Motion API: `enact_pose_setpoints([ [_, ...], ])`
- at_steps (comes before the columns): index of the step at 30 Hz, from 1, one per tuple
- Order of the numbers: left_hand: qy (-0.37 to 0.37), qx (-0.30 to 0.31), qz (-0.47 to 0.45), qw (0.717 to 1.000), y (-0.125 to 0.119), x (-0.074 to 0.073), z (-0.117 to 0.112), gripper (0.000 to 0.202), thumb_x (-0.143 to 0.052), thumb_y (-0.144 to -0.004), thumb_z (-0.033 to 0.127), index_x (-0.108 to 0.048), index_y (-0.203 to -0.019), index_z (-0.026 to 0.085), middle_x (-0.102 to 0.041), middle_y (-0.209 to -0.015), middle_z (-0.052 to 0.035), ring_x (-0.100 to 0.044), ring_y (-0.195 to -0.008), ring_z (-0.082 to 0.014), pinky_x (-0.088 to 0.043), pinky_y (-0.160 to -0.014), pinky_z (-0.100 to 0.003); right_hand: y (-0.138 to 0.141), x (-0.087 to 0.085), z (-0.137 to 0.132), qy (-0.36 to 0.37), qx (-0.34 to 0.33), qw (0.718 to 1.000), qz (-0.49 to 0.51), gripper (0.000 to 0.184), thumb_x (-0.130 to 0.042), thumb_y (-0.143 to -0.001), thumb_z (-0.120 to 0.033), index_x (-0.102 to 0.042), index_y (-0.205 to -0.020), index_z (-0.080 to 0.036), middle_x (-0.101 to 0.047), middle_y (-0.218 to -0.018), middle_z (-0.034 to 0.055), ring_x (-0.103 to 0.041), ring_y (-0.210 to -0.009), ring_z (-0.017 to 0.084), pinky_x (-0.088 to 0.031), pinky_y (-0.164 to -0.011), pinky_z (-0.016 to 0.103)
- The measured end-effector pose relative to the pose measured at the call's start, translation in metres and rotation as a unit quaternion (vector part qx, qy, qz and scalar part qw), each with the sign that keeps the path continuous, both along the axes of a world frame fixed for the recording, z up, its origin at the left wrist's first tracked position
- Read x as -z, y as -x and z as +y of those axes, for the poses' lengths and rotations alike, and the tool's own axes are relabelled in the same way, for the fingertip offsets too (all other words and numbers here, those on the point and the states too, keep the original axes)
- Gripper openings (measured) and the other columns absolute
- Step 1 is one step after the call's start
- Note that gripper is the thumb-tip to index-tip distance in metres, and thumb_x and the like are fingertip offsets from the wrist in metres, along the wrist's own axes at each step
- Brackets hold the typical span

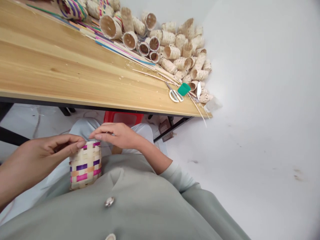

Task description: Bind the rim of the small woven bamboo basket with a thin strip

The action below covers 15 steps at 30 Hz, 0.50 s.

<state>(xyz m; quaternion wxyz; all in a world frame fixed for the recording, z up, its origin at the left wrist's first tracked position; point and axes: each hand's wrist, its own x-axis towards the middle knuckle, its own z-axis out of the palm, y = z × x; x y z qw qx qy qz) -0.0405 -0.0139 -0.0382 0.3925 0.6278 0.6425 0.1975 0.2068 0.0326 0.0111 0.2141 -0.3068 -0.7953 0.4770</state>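
Note:
A small woven basket of pale strips, with pink, purple and orange bands, stands upright in my lap against my grey-green clothing. My left hand pinches its upper rim from the left, thumb outside. My right hand is at the rim's far right side, its thumb and fingers drawn close together. What lies between those fingertips is too small to make out. A thin dark line, perhaps thread, shows just below my right hand. The inside of the basket is mostly hidden.
A wooden table runs across in front of me. On it lie white-handled scissors, a green ring-like piece, flat coloured strips and a heap of pale woven cylinders. A red stool is underneath.

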Motion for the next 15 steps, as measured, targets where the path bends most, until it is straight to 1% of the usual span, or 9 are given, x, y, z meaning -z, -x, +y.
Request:
enact_pose_setpoints([
  [2, 0.016, 0.0, -0.006, 1.0, 0.0, 0.0, 0.003, 0.062, -0.06, -0.067, 0.081, -0.075, -0.093, 0.026, -0.08, -0.095, 0.002, -0.07, -0.091, -0.0259, -0.048, -0.077, -0.026, -0.007, -0.003, -0.003, 0.002, 0.029, 0.999, 0.016, 0.018, -0.056, -0.1, -0.01, -0.072, -0.096, -0.016, -0.075, -0.11, 0.0039, -0.067, -0.106, 0.012, -0.05, -0.097, 0.023],
  [3, 0.022, -0.002, -0.01, 1.0, 0.0, -0.002, 0.004, 0.062, -0.06, -0.066, 0.081, -0.075, -0.092, 0.026, -0.08, -0.095, 0.0019, -0.07, -0.091, -0.0261, -0.048, -0.078, -0.026, -0.011, -0.004, -0.005, 0.008, 0.043, 0.999, 0.019, 0.018, -0.055, -0.1, -0.01, -0.072, -0.099, -0.017, -0.075, -0.109, 0.0036, -0.068, -0.105, 0.012, -0.051, -0.097, 0.023],
  [5, 0.029, -0.006, -0.025, 0.999, -0.004, -0.006, 0.005, 0.061, -0.06, -0.065, 0.08, -0.075, -0.09, 0.026, -0.08, -0.092, 0.0017, -0.07, -0.09, -0.026, -0.049, -0.078, -0.027, -0.016, -0.006, -0.01, 0.02, 0.07, 0.997, 0.017, 0.017, -0.057, -0.099, -0.011, -0.069, -0.11, -0.017, -0.075, -0.103, 0.002, -0.07, -0.102, 0.012, -0.052, -0.094, 0.023],
  [7, 0.03, -0.011, -0.034, 0.999, -0.008, -0.009, 0.004, 0.06, -0.062, -0.063, 0.08, -0.075, -0.087, 0.026, -0.08, -0.09, 0.0015, -0.07, -0.087, -0.0258, -0.051, -0.075, -0.027, -0.019, -0.007, -0.014, 0.017, 0.095, 0.995, 0.01, 0.022, -0.061, -0.098, -0.013, -0.066, -0.119, -0.018, -0.075, -0.098, 0.0002, -0.07, -0.097, 0.012, -0.052, -0.092, 0.023],
  [9, 0.025, -0.025, -0.029, 0.999, -0.009, -0.009, 0.003, 0.055, -0.065, -0.063, 0.076, -0.075, -0.087, 0.027, -0.08, -0.091, 0.0015, -0.07, -0.089, -0.0261, -0.051, -0.076, -0.027, -0.02, -0.007, -0.017, -0.003, 0.107, 0.994, -0.003, 0.019, -0.062, -0.098, -0.013, -0.068, -0.115, -0.018, -0.076, -0.101, 0.0007, -0.07, -0.098, 0.012, -0.052, -0.092, 0.024],
  [11, 0.016, -0.038, -0.017, 0.999, -0.009, -0.005, 0.001, 0.05, -0.068, -0.066, 0.07, -0.076, -0.09, 0.027, -0.081, -0.097, 0.0014, -0.07, -0.094, -0.027, -0.051, -0.08, -0.029, -0.02, -0.008, -0.019, -0.034, 0.11, 0.993, -0.03, 0.013, -0.06, -0.099, -0.014, -0.071, -0.104, -0.018, -0.076, -0.108, 0.0017, -0.069, -0.103, 0.012, -0.051, -0.094, 0.023],
  [12, 0.012, -0.04, -0.015, 0.999, -0.008, -0.003, 0.001, 0.048, -0.069, -0.067, 0.068, -0.077, -0.092, 0.027, -0.081, -0.099, 0.001, -0.07, -0.096, -0.0278, -0.051, -0.082, -0.03, -0.02, -0.008, -0.019, -0.052, 0.112, 0.991, -0.048, 0.013, -0.06, -0.1, -0.014, -0.072, -0.1, -0.019, -0.075, -0.109, 0.002, -0.069, -0.104, 0.012, -0.05, -0.095, 0.023],
  [15, -0.017, -0.03, -0.02, 0.999, -0.006, -0.001, 0.0, 0.045, -0.07, -0.067, 0.066, -0.078, -0.089, 0.027, -0.081, -0.098, -0.0003, -0.07, -0.097, -0.0291, -0.052, -0.087, -0.033, -0.021, -0.012, -0.018, -0.106, 0.117, 0.983, -0.094, 0.014, -0.06, -0.1, -0.015, -0.073, -0.1, -0.018, -0.075, -0.107, 0.0027, -0.067, -0.105, 0.013, -0.049, -0.095, 0.024],
])
